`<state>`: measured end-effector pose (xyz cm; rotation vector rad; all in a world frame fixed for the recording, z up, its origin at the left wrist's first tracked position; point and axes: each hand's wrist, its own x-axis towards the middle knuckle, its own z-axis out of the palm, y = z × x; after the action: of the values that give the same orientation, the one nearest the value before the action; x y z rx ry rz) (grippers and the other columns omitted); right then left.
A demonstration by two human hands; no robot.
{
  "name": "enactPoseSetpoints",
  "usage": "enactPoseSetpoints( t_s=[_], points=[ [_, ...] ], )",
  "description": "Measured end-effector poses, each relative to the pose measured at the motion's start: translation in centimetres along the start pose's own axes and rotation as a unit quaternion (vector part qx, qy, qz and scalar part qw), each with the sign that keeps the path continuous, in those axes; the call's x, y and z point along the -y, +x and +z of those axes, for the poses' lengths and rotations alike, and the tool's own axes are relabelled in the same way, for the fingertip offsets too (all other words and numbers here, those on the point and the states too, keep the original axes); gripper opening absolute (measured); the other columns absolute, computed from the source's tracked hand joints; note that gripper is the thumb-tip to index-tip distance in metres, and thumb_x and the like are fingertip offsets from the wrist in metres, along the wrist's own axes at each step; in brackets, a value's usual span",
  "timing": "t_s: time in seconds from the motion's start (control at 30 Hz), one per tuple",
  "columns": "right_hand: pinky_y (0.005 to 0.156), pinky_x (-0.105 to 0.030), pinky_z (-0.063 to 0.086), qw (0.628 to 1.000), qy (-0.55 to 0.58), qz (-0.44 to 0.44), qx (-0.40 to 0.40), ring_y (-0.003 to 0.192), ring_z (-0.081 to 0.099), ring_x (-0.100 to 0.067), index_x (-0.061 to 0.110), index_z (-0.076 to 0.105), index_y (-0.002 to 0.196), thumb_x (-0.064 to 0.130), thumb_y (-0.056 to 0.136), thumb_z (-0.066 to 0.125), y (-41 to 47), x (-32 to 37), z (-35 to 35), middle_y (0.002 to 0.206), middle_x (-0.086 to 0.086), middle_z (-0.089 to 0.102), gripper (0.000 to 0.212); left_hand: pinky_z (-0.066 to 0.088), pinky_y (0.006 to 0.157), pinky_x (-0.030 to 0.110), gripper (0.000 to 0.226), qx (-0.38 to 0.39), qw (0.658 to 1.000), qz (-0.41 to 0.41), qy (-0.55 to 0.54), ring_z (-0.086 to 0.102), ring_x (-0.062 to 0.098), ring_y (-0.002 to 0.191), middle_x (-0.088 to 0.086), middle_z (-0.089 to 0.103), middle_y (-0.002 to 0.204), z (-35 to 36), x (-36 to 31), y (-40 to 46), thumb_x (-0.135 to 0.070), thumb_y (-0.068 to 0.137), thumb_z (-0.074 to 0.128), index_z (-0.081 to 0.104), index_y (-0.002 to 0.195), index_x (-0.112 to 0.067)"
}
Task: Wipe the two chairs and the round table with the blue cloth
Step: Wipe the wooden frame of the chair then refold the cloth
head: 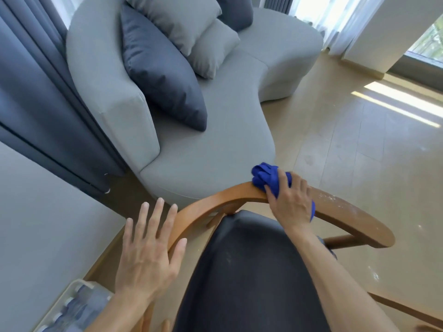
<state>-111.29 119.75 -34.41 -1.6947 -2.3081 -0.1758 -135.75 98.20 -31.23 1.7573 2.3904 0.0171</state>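
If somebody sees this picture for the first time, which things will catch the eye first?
The bright blue cloth stands out first, gripped by the right hand and pressed on the curved wooden back rail of the chair. Next comes the left hand, fingers spread, at the rail's left end. Behind them sits a grey sofa with cushions.

Home living rm: curved grey sofa [215,144] w/ cushions [163,68], dark curtains [36,97], tiled floor [359,152].
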Motion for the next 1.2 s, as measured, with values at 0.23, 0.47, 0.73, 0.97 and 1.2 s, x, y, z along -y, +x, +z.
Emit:
enactPoseSetpoints(
  t_s=[0.23, 0.47, 0.73, 0.97, 1.2],
  points=[
    [0.088, -0.056, 0.039, 0.957, -0.036, 0.288, -0.009, 0.099, 0.048, -0.051, 0.01, 0.046, 0.13, 0.039, 0.093, 0.053, -2.2, -10.5, -1.9, 0.118, -0.031, 0.049, 0.047, 0.022, 0.113, 0.061, 0.07, 0.011, 1.0, 0.007, 0.011, 0.017, 0.034, 0.147, 0.008, 0.023, 0.159, -0.4, -0.3, 0.1, -0.057, 0.091, 0.031, 0.024, 0.152, -0.024],
    [0.088, -0.044, 0.039, 0.978, 0.01, 0.206, 0.02, 0.099, 0.052, -0.035, 0.018, 0.046, 0.131, 0.052, 0.092, 0.045, 0.7, 1.5, -0.6, 0.119, -0.016, 0.053, 0.051, 0.021, 0.112, 0.062, 0.072, 0.006, 0.999, 0.025, 0.031, 0.022, 0.038, 0.144, 0.012, 0.028, 0.156, -0.2, -0.4, 0.1, -0.06, 0.091, 0.024, 0.029, 0.151, -0.021],
    [0.073, -0.041, 0.046, 0.999, 0.001, -0.05, 0.002, 0.086, 0.058, -0.03, 0.019, 0.061, 0.116, 0.051, 0.086, 0.058, 0.8, 5.3, 0.7, 0.106, -0.011, 0.062, 0.044, 0.028, 0.107, 0.063, 0.071, 0.003, 1.0, -0.006, 0.026, 0.026, 0.04, 0.142, 0.014, 0.032, 0.154, -0.9, -0.7, -0.1, -0.06, 0.093, 0.013, 0.033, 0.149, -0.022],
    [0.086, -0.05, 0.041, 0.963, -0.028, 0.268, -0.004, 0.101, 0.049, -0.043, 0.012, 0.049, 0.13, 0.045, 0.092, 0.055, -3.3, -12.2, -2.2, 0.116, -0.025, 0.051, 0.05, 0.026, 0.109, 0.062, 0.07, -0.018, 1.0, -0.001, 0.016, 0.023, 0.038, 0.143, 0.013, 0.028, 0.155, -0.4, -0.4, -0.1, -0.056, 0.09, 0.024, 0.028, 0.151, -0.023],
    [0.101, -0.053, 0.037, 0.765, 0.122, 0.627, -0.077, 0.121, 0.042, -0.046, 0.012, 0.043, 0.136, 0.05, 0.094, 0.046, -6.8, -18.4, -3.6, 0.133, -0.025, 0.043, 0.057, 0.025, 0.109, 0.062, 0.075, -0.022, 1.0, 0.001, 0.009, 0.021, 0.036, 0.144, 0.013, 0.028, 0.155, 0.1, -0.4, 0.1, -0.058, 0.086, 0.029, 0.027, 0.151, -0.022]
  ],
)
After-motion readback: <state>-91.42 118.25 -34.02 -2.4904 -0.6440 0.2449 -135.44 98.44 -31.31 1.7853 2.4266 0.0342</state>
